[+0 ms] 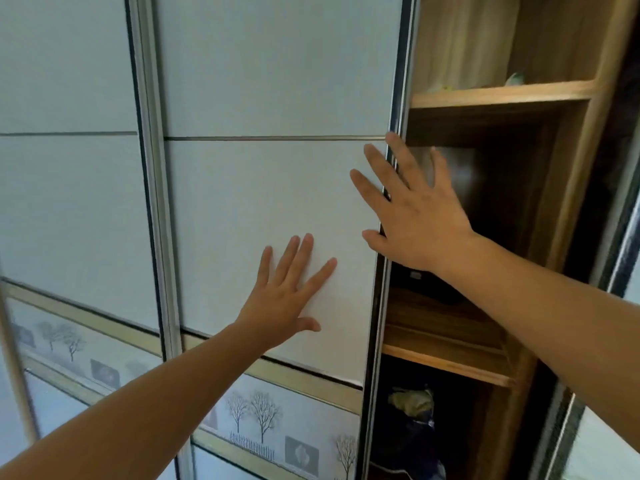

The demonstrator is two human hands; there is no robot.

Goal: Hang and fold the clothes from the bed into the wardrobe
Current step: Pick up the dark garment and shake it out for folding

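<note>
Wardrobe (568,188): we stand right in front of it; it fills the view, and its wooden carcass shows from 1 to 5 o'clock.
Sliding door (242,81): this pale panel covers the centre, with its metal edge running from 12 down to 6 o'clock. To the right of that edge the bay is open.
Second door (69,168): a matching pale panel at 9 o'clock, behind its own metal rail.
Tree-print band (263,417): this decorative strip crosses both doors from 8 to 6 o'clock.
Shelves: the upper shelf (502,93) is at 1 o'clock and the lower shelf (446,362) at 4 o'clock, with a dark compartment between them.
Right hand (419,216): spread wide and holding nothing, at 3 o'clock of centre. The fingers lie straight across the door's metal edge.
Left hand (287,289): spread wide and holding nothing, at 6 o'clock of centre. The palm is flat against the door face.
Stored clothes (412,431): a dark bundle with a yellowish piece on top, in the lowest bay at 5 o'clock.
Small pale object (516,79): it sits on the upper shelf and is too blurred to name.
Progress: we judge the task to be at its opening stage, with both hands working the door. Neither the bed nor its clothes are in view. We see no garment in hand, so all the hanging and folding appears to remain.
</note>
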